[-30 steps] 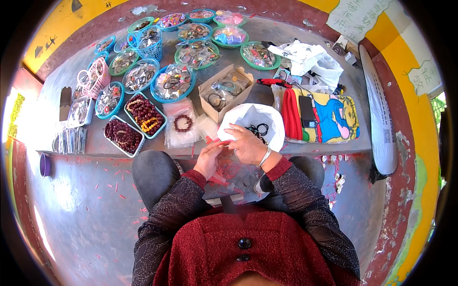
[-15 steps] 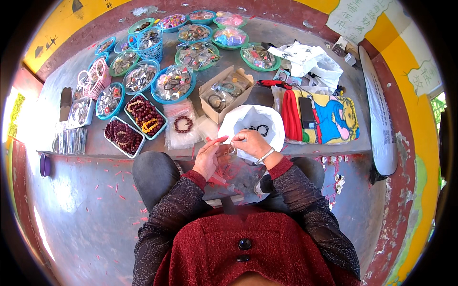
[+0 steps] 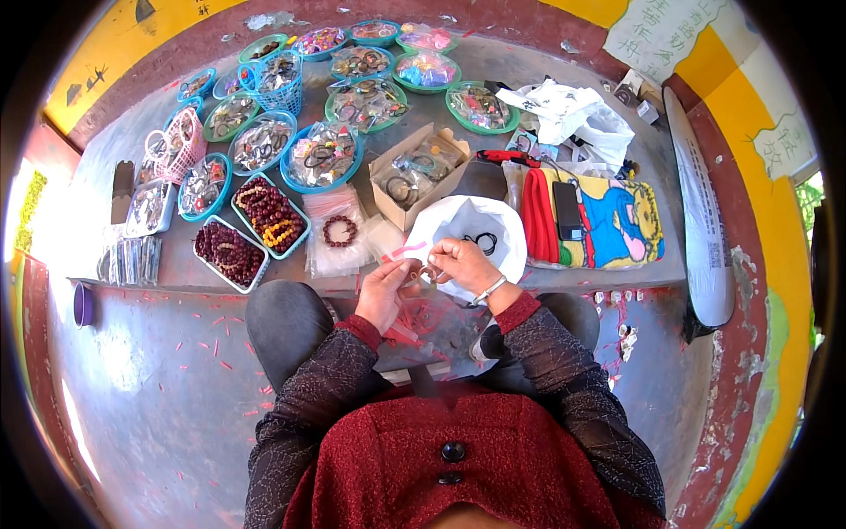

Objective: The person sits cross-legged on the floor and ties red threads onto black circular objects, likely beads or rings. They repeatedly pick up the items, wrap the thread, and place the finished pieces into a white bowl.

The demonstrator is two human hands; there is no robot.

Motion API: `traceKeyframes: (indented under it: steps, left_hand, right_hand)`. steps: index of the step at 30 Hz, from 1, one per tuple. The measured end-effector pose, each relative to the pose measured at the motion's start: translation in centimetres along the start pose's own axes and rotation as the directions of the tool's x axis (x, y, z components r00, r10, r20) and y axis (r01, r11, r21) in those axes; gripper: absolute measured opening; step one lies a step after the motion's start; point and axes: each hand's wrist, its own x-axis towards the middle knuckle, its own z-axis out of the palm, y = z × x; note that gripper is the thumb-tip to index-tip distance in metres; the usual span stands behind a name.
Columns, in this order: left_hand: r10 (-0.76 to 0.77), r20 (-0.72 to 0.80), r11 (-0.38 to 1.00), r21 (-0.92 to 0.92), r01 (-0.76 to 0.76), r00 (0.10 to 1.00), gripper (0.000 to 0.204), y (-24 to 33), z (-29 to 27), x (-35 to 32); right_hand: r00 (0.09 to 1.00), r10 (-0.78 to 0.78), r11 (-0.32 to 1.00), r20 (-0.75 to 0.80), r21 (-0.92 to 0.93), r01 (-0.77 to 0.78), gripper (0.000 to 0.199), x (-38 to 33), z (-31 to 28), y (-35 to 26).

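My left hand [image 3: 385, 293] and my right hand [image 3: 462, 264] meet over my lap at the near edge of a low grey ledge [image 3: 564, 282]. Between their fingertips they pinch a small brown bead bracelet [image 3: 425, 275] with a clear plastic sleeve that has a pink strip. Under my hands lies a pile of clear bags [image 3: 421, 319] with pink strips. Just beyond my right hand sits a white plastic bag [image 3: 476, 227] holding dark rings. A silver bangle is on my right wrist.
On the ledge: a brown bracelet on clear bags [image 3: 339, 231], two trays of dark red beads [image 3: 233, 253], an open cardboard box [image 3: 416, 173], several teal bowls of trinkets [image 3: 319, 156], a colourful cloth with a phone [image 3: 592, 217], white bags [image 3: 573, 115]. Pink scraps litter the floor [image 3: 176, 370].
My hands have lifted slightly and drawn together; the right hand shifted from the white bag toward the left, and the small bracelet now shows between the fingers.
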Motion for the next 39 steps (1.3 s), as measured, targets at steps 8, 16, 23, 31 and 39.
traceKeyframes:
  steps: [8, 16, 23, 31, 39]
  left_hand:
    - [0.054, -0.03, 0.996, -0.069, -0.056, 0.998, 0.02, 0.4, 0.7, -0.2]
    - [0.045, -0.005, 0.993, -0.11, -0.045, 0.999, 0.021, 0.6, 0.6, -0.1]
    - [0.079, -0.036, 0.985, -0.15, -0.084, 0.996, 0.018, 1.1, 0.9, -0.2]
    - [0.081, -0.004, 0.988, -0.133, -0.081, 0.997, 0.016, 0.4, 0.4, 0.1]
    - [0.116, -0.056, 0.99, 0.093, -0.111, 0.992, 0.02, -0.4, -0.1, 0.4]
  right_hand:
    - [0.999, 0.04, 0.999, -0.019, 0.021, -0.039, 0.016, 0.4, -0.3, 1.2]
    - [0.999, 0.028, 0.999, -0.027, 0.034, -0.027, 0.016, 0.5, 0.2, 1.5]
    - [0.994, 0.085, 0.995, -0.073, 0.064, -0.08, 0.019, 0.3, 0.5, 1.3]
    - [0.988, 0.152, 0.983, -0.039, 0.114, -0.147, 0.023, 0.9, -0.3, 2.7]
    - [0.647, -0.75, 0.445, -0.136, -0.827, 0.342, 0.006, -0.5, 1.8, -1.7]
